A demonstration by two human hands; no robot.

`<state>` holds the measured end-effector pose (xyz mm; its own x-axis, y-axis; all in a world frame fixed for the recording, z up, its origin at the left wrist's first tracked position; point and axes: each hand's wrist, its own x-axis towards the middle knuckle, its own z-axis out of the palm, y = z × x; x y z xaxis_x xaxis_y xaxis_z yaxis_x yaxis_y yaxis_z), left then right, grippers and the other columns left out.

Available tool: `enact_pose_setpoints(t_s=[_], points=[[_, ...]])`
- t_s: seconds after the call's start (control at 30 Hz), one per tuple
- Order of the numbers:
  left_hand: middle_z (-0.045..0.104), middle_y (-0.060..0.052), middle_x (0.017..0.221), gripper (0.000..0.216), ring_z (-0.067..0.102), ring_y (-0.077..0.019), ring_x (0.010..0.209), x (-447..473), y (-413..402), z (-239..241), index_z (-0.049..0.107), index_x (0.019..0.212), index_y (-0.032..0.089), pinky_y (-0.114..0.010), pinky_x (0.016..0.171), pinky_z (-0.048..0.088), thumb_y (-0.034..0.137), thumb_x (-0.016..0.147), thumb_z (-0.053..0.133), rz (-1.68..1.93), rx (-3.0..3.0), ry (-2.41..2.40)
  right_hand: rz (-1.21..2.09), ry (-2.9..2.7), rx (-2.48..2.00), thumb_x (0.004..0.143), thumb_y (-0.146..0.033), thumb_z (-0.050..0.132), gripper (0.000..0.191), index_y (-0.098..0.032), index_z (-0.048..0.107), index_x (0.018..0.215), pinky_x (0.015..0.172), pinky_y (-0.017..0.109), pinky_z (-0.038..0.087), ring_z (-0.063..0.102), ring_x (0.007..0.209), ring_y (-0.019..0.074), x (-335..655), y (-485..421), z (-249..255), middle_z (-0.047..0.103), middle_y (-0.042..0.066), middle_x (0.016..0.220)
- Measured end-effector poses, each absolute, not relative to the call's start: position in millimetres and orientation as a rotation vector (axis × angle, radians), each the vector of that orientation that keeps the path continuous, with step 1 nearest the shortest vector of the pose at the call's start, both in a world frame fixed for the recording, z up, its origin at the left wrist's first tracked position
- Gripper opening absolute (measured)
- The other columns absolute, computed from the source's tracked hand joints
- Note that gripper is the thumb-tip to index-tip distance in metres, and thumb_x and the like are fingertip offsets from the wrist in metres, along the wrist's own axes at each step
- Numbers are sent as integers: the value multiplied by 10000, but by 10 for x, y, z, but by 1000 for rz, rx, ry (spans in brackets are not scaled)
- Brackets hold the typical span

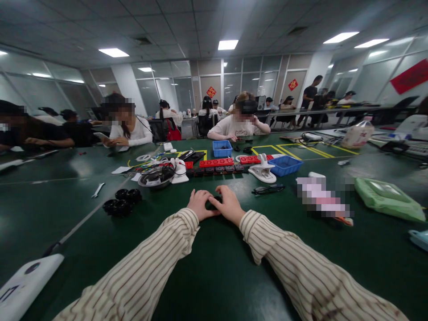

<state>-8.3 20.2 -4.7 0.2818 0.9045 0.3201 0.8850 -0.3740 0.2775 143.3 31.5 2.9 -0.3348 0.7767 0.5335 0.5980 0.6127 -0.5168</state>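
Note:
My left hand (pixel 199 204) and my right hand (pixel 230 206) meet over the green table, fingers curved around a small black part (pixel 210 205). My hands cover most of this part, so its kind cannot be made out. The fingers of both hands come together at its top and near side. To the left of my left hand sits a cluster of several black, round, hollow parts (pixel 122 202). A pair of dark-framed glasses (pixel 268 189) lies to the right of my right hand.
Beyond my hands, red-topped sockets (pixel 216 162) run across the green table (pixel 214 276), between a metal bowl with cables (pixel 155 178), a white clip (pixel 262 170) and blue bins (pixel 285 165). A wrench (pixel 98 190) lies left, a green wipes pack (pixel 389 198) right. People sit opposite.

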Motion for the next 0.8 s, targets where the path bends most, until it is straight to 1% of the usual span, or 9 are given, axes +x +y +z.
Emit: enact_pose_setpoints(t_s=[0.13,0.23,0.37,0.43,0.5,0.57,0.63,0.7,0.8], points=[[579,-54,965,401,483,-256,1010,-65,167,-10,593,862,186,-576,1011,116,475,594,668,675,2518,1762,269,-2078,-1107,740,-449,560,291,-174,487,799,680,282,387,478,771,161,1436,320,20,484,20,816],[605,-38,941,307,510,-242,983,-87,186,-27,618,826,198,-548,1022,132,408,608,670,669,2527,1705,280,-2099,-1066,731,-379,583,225,-175,493,759,685,271,388,475,764,152,1432,309,27,475,12,796],[614,-44,964,279,523,-228,970,-172,273,-100,642,846,200,-431,961,321,360,620,669,687,2555,1505,304,-2145,-982,728,-216,556,77,-171,537,787,741,285,382,480,810,156,1428,285,45,502,20,820],[606,-58,993,301,524,-226,972,-207,309,-129,638,885,187,-372,904,384,354,635,660,687,2550,1433,314,-2185,-926,717,-143,525,93,-176,551,800,780,295,373,481,846,159,1427,271,56,517,20,843],[578,-80,1057,426,510,-240,1003,-218,318,-136,602,987,167,-372,904,384,381,625,669,685,2532,1435,302,-2187,-894,714,-121,511,154,-180,551,851,809,304,365,474,891,166,1427,256,69,520,26,892],[537,-97,1123,581,492,-256,1032,-203,302,-120,535,1091,155,-393,918,369,423,598,684,692,2518,1479,278,-2152,-908,728,-163,525,201,-180,530,928,823,316,362,463,928,177,1426,247,80,508,39,952],[523,-91,1131,636,485,-260,1040,-174,274,-94,504,1115,166,-406,922,359,458,581,688,696,2515,1526,266,-2116,-963,752,-252,540,221,-175,509,956,815,326,368,461,927,187,1423,246,83,496,52,968],[543,-77,1087,596,494,-258,1025,-143,248,-71,526,1063,177,-416,933,341,475,573,689,685,2519,1568,262,-2098,-1032,768,-345,538,230,-171,506,915,788,327,377,468,888,186,1419,254,76,490,53,932],[585,-62,987,441,520,-252,975,-108,234,-61,590,911,178,-422,941,323,455,583,692,641,2540,1595,245,-2095,-1116,755,-416,551,254,-176,510,823,738,311,385,471,825,177,1409,276,51,474,38,866]])
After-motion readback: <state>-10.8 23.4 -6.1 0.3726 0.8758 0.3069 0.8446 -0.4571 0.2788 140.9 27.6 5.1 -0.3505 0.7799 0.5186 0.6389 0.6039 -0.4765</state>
